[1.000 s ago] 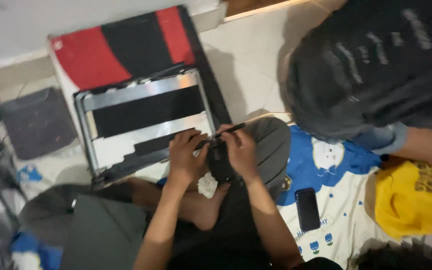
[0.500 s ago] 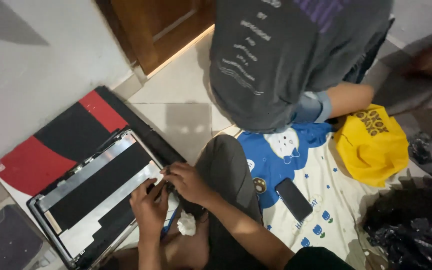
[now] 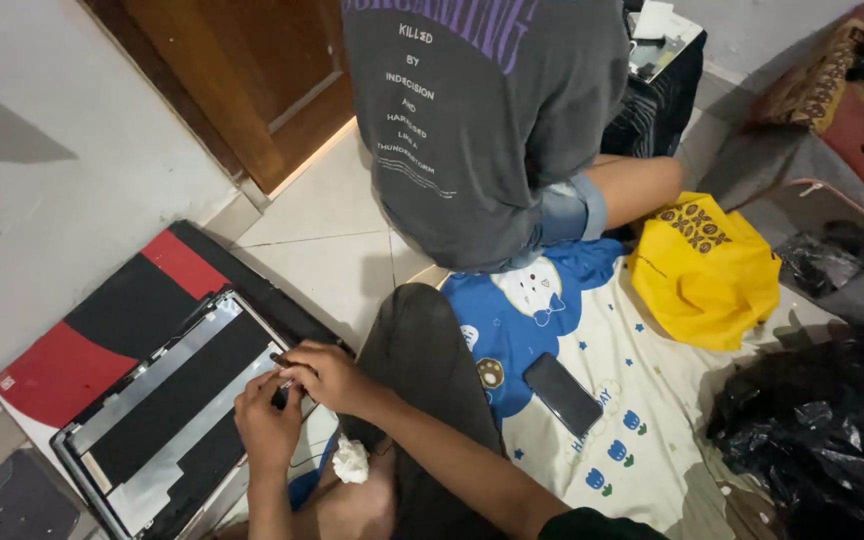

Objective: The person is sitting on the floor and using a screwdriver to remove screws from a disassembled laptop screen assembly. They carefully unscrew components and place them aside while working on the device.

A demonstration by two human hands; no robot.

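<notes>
2 hands of mine meet at the near edge of the laptop lid panel (image 3: 167, 400), which lies flat on the floor at my lower left, its silver frame and dark strips facing up. My left hand (image 3: 270, 428) rests on that edge with the fingers curled down against it; whether it pinches anything I cannot tell. My right hand (image 3: 324, 375) is closed around a thin dark tool (image 3: 281, 358), whose tip pokes out past my fingers and sits right at the panel's corner. Just below my hands, beside my bare foot, lies a small crumpled white tissue (image 3: 351, 459). My knee in dark trousers (image 3: 427, 345) rises just right of my hands.

Under the panel lies a red and black board (image 3: 102, 320), flat on the tiles and reaching to the wall. To my right a blue and white printed cloth (image 3: 592, 400) is spread out, and a dark phone (image 3: 562, 393) lies face down on it. A black plastic bag (image 3: 822, 440) is bunched at the cloth's right side, and a yellow bag (image 3: 707, 270) sits at its far edge.

Farther on, 1 other person in a grey shirt (image 3: 482, 120) sits with their back to me, close to the wooden door (image 3: 232, 70).
</notes>
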